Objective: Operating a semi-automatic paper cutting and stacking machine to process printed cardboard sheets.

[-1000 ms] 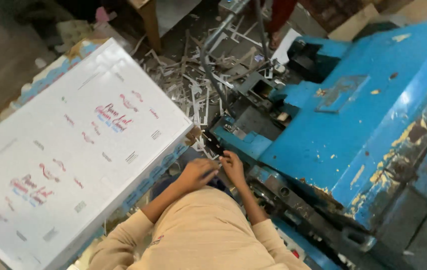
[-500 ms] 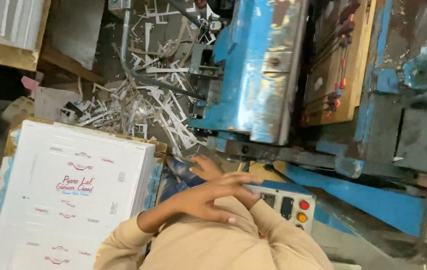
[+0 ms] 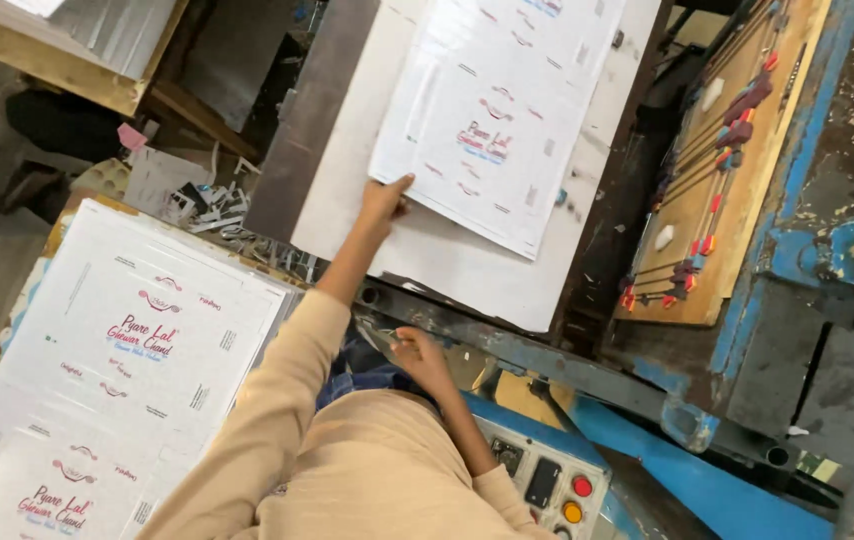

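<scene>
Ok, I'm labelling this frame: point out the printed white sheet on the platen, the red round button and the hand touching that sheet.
printed white sheet (image 3: pixel 507 110), head view, its middle.
red round button (image 3: pixel 582 486), head view, its face.
left hand (image 3: pixel 384 203), head view, its back.

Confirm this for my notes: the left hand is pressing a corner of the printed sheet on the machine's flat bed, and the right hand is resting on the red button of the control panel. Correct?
Not quite. The right hand is off the control panel; it rests at the machine's metal bar, above the red button. The head view shows this. The left hand does press a corner of the printed sheet on the flat bed.
</scene>
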